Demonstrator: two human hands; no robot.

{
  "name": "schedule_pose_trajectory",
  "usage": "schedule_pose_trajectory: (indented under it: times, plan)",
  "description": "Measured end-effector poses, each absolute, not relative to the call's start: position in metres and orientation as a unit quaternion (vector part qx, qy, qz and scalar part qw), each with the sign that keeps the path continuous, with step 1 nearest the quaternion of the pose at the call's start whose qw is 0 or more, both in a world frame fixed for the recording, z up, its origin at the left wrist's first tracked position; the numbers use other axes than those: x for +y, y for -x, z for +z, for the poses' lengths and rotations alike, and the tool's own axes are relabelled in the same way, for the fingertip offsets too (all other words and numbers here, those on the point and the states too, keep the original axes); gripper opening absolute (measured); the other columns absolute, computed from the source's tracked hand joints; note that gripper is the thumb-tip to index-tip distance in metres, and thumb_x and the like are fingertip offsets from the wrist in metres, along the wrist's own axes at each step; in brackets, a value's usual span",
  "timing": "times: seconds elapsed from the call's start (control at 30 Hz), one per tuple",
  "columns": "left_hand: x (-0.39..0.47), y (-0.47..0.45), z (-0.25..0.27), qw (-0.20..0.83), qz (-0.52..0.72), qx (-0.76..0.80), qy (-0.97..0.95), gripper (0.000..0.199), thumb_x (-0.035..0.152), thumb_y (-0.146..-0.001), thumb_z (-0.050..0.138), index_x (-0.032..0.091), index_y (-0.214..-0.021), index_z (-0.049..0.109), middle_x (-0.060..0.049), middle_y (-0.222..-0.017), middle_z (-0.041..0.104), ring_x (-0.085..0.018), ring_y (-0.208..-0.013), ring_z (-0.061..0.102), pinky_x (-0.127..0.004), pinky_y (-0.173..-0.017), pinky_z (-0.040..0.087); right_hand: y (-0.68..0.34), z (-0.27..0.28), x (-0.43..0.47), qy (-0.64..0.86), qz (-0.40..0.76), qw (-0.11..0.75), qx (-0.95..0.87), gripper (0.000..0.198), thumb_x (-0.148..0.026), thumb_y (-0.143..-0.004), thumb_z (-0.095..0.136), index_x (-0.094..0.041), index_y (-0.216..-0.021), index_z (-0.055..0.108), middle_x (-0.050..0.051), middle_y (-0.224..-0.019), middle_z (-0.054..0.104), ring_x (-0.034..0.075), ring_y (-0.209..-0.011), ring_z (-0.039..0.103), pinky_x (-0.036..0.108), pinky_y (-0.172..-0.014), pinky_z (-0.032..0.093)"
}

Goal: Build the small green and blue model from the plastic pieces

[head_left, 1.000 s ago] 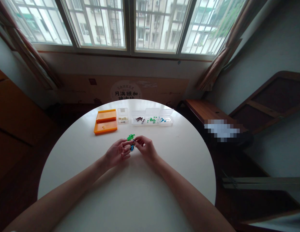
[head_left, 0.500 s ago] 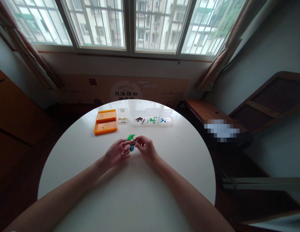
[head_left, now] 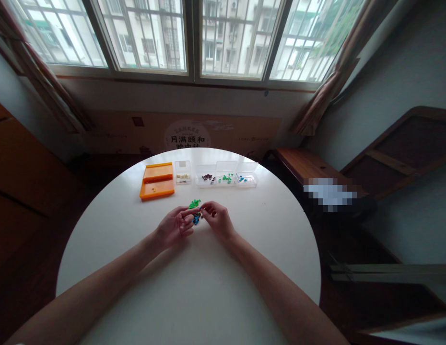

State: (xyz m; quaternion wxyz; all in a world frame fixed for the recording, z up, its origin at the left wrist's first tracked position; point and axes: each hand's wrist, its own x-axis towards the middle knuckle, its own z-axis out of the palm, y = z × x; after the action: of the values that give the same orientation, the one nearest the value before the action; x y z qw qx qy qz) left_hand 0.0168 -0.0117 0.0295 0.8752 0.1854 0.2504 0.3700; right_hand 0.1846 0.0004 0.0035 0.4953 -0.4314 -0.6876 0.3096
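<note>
Tray (head_left: 156,196): orange, two sections one behind the other with a ridge between; a few yellow bits (head_left: 154,190) lie in the front section.
Small box (head_left: 183,183): clear, just right of the tray, lid raised at the back; pale pieces (head_left: 183,176) inside, too small to make out singly.
Long box (head_left: 216,186): clear, three compartments in a row, lids up behind; dark brown pieces (head_left: 207,177) in the left one, green pieces (head_left: 227,178) in the middle, blue pieces (head_left: 242,178) on the right.
Loose pile: on the table in front of the boxes, bright green bits (head_left: 194,204) at the far side, blue bits (head_left: 196,220) at the near side, partly hidden by the fingers.
Right hand (head_left: 217,218): thumb and forefinger together on a tiny blue piece (head_left: 200,208) above the pile.
Left hand (head_left: 176,225): palm up, forefinger stretched to that piece, other fingers curled; whether it grips, I cannot tell.
Table edge: containers stand near the far rim of the round white table (head_left: 276,249), the tray closest to its left curve.
Room: bare tabletop spreads right of the right hand and between the forearms; a narrow strip separates pile from boxes.
</note>
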Motion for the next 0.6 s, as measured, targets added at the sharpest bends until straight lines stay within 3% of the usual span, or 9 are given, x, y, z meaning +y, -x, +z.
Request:
schedule_pose_trajectory:
  times: [0.13, 0.23, 0.37, 0.47, 0.6]
  plan:
    - [-0.011, -0.017, 0.028, 0.873, 0.371, 0.255, -0.187, 0.026, 0.026, -0.083, 0.049, 0.006, -0.094, 0.061, 0.005, -0.046, 0.039, -0.006, -0.035, 0.030, -0.020, -0.037, 0.026, -0.186, 0.003, 0.003, 0.445, 0.299, 0.510, -0.672, 0.011, -0.023, -0.077, 0.056, -0.016, -0.081, 0.063, 0.003, -0.070, 0.064, 0.011, -0.057, 0.055, 0.022, -0.055, 0.044]
    - [-0.011, -0.016, 0.027, 0.871, 0.371, 0.263, -0.187, 0.020, 0.026, -0.082, 0.050, 0.009, -0.080, 0.059, 0.005, -0.046, 0.040, -0.005, -0.034, 0.030, -0.019, -0.036, 0.025, -0.189, 0.003, 0.005, 0.461, 0.297, 0.523, -0.652, 0.013, -0.026, -0.078, 0.056, -0.016, -0.080, 0.064, 0.003, -0.072, 0.064, 0.012, -0.059, 0.055, 0.023, -0.055, 0.044]
    - [-0.009, -0.014, 0.026, 0.869, 0.385, 0.258, -0.176, 0.032, 0.021, -0.080, 0.051, 0.015, -0.051, 0.038, 0.006, -0.041, 0.032, -0.004, -0.031, 0.026, -0.019, -0.033, 0.020, -0.194, 0.004, 0.010, 0.474, 0.319, 0.542, -0.616, 0.017, -0.031, -0.077, 0.057, -0.016, -0.080, 0.064, 0.004, -0.073, 0.065, 0.013, -0.060, 0.055, 0.024, -0.055, 0.044]
    - [-0.006, -0.011, 0.025, 0.858, 0.407, 0.266, -0.165, 0.041, 0.017, -0.078, 0.049, 0.018, -0.047, 0.024, 0.007, -0.037, 0.025, -0.005, -0.029, 0.022, -0.019, -0.031, 0.017, -0.200, 0.008, 0.016, 0.483, 0.354, 0.560, -0.572, 0.020, -0.033, -0.073, 0.060, -0.015, -0.080, 0.065, 0.004, -0.069, 0.063, 0.013, -0.057, 0.054, 0.025, -0.054, 0.045]
    - [-0.004, -0.009, 0.026, 0.853, 0.417, 0.265, -0.166, 0.042, 0.014, -0.075, 0.049, 0.019, -0.047, 0.018, 0.008, -0.035, 0.024, -0.004, -0.027, 0.019, -0.018, -0.030, 0.015, -0.213, 0.017, 0.027, 0.497, 0.394, 0.606, -0.480, 0.026, -0.035, -0.069, 0.064, -0.012, -0.082, 0.065, 0.002, -0.065, 0.061, 0.010, -0.052, 0.052, 0.024, -0.050, 0.044]
